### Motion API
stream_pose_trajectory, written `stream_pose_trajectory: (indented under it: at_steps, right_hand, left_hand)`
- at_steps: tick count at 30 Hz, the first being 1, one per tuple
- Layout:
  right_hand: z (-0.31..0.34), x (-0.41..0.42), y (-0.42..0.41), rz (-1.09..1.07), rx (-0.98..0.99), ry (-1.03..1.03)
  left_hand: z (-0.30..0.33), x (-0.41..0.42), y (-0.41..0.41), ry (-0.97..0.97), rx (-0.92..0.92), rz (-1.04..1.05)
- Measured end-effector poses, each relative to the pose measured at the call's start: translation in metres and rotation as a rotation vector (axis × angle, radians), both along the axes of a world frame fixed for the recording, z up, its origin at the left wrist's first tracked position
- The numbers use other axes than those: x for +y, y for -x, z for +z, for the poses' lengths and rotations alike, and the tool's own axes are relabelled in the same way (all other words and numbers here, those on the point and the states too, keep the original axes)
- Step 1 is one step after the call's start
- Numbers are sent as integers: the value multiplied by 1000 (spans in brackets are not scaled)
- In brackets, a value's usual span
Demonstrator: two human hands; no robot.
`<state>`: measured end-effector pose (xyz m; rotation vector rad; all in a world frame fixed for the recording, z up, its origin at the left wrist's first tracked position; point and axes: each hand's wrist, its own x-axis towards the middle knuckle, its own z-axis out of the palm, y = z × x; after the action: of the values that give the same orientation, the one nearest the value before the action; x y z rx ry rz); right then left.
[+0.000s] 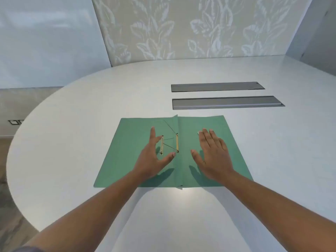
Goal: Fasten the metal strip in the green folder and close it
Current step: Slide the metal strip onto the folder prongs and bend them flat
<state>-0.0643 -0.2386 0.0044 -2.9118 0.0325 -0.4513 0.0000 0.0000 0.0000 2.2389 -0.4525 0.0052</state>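
Note:
A green folder point(127, 142) lies open and flat on the white table point(72, 115), its spine fold running away from me down the middle. Two brass strips of the fastener sit just left of the fold: a loose bar point(161, 144) and a bar by the spine point(177, 142), with thin prongs sticking out between them. My left hand point(152, 159) hovers over the left flap, fingers apart, fingertips next to the loose bar, thumb pointing at the spine. My right hand point(212, 153) rests flat, fingers spread, on the right flap.
Two long grey metal cable hatches point(218, 86) point(227, 102) are set into the table beyond the folder. The table's curved edge runs along the left. A patterned wall panel point(190, 28) stands behind the table.

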Motion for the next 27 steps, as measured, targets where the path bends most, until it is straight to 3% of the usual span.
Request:
stream_pose_trajectory:
  at_steps: [5,10,14,20,27]
  right_hand:
    - [-10,-4,4,-35,24,-40]
    - [-18,-11,6,-90,118,-131]
    - [-25,-16,6,-137,175,-220]
    - [-14,-17,0,-102,88,-158]
    - [5,-20,-17,-153,189,-98]
  left_hand:
    - [-15,2,-6,-30,144,62]
    - [-21,2,-12,-359,-17,7]
    - [-22,2,-13,-476,-19,-52]
    - [-17,-1,-18,-583,61,-106]
    - [3,-9,-32,-769,111,-185]
